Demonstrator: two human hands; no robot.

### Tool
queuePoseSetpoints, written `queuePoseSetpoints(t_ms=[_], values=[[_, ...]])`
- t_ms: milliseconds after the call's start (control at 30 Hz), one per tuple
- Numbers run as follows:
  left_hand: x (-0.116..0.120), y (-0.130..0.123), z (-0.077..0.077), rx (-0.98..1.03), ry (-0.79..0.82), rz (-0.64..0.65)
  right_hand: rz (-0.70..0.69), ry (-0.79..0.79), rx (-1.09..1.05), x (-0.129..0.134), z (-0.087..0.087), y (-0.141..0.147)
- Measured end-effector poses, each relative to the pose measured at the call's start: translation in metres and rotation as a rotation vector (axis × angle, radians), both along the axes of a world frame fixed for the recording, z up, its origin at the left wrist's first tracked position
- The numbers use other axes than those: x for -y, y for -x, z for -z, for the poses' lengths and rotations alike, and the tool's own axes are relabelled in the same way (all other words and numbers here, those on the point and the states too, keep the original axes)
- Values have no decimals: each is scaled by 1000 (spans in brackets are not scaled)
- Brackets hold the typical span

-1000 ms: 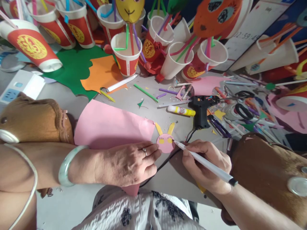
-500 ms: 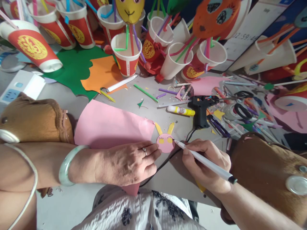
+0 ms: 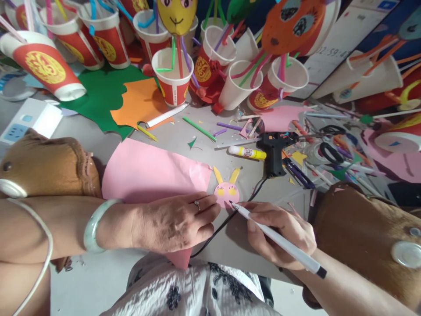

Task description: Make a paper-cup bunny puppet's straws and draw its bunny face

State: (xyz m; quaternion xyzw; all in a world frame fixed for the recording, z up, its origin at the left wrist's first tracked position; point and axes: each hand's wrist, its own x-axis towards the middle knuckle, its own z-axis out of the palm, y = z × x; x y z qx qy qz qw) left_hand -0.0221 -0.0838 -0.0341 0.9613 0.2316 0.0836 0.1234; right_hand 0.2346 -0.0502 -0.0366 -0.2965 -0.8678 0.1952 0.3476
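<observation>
A small pink paper rabbit face point(image 3: 226, 200) with yellow ears, yellow eyes and drawn black lashes lies on the table in front of me. My left hand point(image 3: 179, 221) rests flat with fingers stretched out, its fingertips at the left edge of the face. Beneath that hand spreads a large sheet of pink paper point(image 3: 148, 171). My right hand point(image 3: 281, 232) grips a white marker point(image 3: 279, 241) like a pen, fingers closed around the barrel. The marker's tip is at the lower part of the face, below the eyes.
A black glue gun point(image 3: 275, 153) lies beyond my right hand, its cable running under the work. Near it are a glue stick point(image 3: 246, 152) and paper scraps. Red and white paper cups point(image 3: 173, 79) with straws line the back. A white power socket point(image 3: 31, 120) stands left.
My right hand has brought the marker tip from beside the right eye down and left to the lower face. My left hand has barely moved.
</observation>
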Motion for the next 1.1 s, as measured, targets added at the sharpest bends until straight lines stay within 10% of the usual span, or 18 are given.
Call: queuePoseSetpoints(t_ms=[1100], values=[[-5, 0, 10, 28, -202, 59, 28, -50, -1, 2, 9, 6]])
